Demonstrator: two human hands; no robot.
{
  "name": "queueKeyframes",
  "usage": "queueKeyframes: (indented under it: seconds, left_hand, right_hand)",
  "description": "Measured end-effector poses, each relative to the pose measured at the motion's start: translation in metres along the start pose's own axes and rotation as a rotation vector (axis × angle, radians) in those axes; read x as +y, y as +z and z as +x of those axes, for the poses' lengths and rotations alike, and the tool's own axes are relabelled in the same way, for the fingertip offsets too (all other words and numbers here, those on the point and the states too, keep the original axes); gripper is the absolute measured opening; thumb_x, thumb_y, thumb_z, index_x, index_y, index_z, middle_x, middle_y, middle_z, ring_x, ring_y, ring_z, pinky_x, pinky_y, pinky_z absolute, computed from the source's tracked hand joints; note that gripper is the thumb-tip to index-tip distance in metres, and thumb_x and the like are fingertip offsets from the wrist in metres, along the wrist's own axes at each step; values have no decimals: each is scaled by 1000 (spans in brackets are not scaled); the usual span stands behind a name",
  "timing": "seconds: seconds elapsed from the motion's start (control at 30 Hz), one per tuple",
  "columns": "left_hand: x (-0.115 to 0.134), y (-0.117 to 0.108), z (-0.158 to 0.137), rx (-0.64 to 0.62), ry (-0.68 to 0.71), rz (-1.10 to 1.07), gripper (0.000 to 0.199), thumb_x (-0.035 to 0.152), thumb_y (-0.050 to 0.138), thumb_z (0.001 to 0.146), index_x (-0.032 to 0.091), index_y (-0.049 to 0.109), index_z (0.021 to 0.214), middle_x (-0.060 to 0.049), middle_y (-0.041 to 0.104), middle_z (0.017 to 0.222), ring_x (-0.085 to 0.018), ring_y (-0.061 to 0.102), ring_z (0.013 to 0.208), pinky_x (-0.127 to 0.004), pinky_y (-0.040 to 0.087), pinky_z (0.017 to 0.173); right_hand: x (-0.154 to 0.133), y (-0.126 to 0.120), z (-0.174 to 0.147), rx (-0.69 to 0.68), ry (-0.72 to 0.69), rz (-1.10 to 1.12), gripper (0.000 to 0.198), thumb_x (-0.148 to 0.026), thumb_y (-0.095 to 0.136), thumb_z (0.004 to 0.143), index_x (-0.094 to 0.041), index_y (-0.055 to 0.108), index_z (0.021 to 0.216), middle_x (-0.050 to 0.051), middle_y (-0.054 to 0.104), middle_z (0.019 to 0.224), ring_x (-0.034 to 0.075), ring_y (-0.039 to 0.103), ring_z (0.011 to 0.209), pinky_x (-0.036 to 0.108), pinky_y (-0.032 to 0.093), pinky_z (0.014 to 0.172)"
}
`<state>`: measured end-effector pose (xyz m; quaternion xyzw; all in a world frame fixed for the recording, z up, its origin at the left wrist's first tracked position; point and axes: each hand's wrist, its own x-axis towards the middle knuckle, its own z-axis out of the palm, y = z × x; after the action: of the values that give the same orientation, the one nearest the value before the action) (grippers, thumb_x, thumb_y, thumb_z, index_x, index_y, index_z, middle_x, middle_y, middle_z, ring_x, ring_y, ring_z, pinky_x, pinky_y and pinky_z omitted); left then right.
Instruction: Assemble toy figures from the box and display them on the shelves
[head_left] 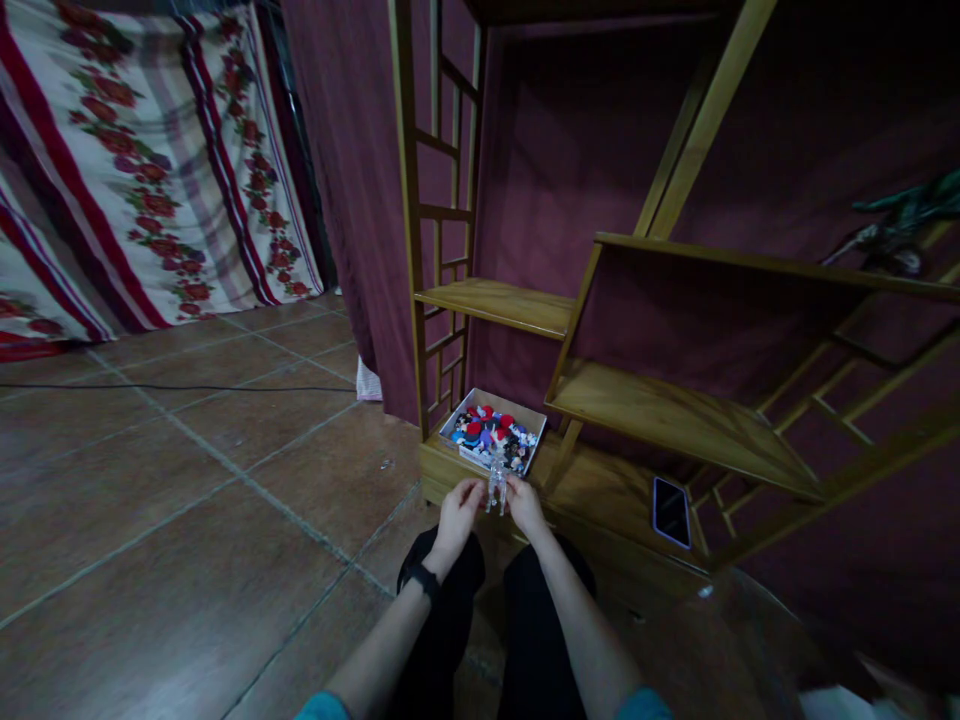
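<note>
Between my two hands, just in front of a shallow box, is a small clear plastic figure (496, 484) with two legs pointing down. My left hand (461, 515) pinches it from the left side, with a dark band on that wrist. From the right, the fingers of my right hand (525, 505) close on its other side. Behind it, the white-walled box (534, 455) holds many small colourful pieces (487, 430) in red, blue, purple, black and white. Their exact kind is too small to make out.
The box stands on the bottom board of a wooden shelf unit (615, 490). A phone (671, 512) lies farther right on that board. Above are stepped shelves (502, 303). A dark cable (225, 387) crosses the tiled floor (187, 520) at left, before a floral cloth (150, 170).
</note>
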<state>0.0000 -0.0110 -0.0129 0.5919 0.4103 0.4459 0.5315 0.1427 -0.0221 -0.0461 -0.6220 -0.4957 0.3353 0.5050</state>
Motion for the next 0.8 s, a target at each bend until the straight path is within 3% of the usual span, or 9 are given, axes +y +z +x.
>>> queueKeyframes:
  seconds: [0.13, 0.43, 0.6, 0.8]
  left_hand:
    - [0, 3, 4, -172, -96, -100, 35, 46, 59, 67, 12, 61, 77, -2, 61, 58, -11, 54, 49, -20, 38, 46]
    - [-8, -4, 8, -354, -208, -300, 34, 41, 68, 63, 12, 56, 74, -6, 65, 63, -12, 60, 54, -20, 40, 48]
    - [-12, -4, 10, -327, -207, -351, 34, 41, 68, 63, 13, 54, 76, -6, 66, 68, -13, 62, 57, -20, 42, 48]
    - [-16, -4, 13, -195, -210, -385, 37, 42, 70, 60, 13, 52, 77, -5, 67, 68, -14, 62, 58, -23, 46, 53]
  right_hand:
    - [0, 6, -2, -62, 13, 148, 24, -37, 48, 75, -18, 61, 82, -2, 59, 56, 12, 53, 46, 21, 42, 45]
    - [-13, 7, -5, -154, 7, 247, 15, -32, 55, 68, -18, 57, 67, -3, 54, 51, 11, 51, 44, 22, 43, 46]
    - [-8, 4, -2, -163, -19, 137, 17, -33, 55, 69, -17, 58, 64, -2, 56, 51, 12, 52, 48, 22, 43, 47]
    - [6, 8, 1, -100, 120, 219, 28, -40, 56, 69, -16, 61, 82, 0, 61, 62, 12, 55, 50, 23, 45, 47]
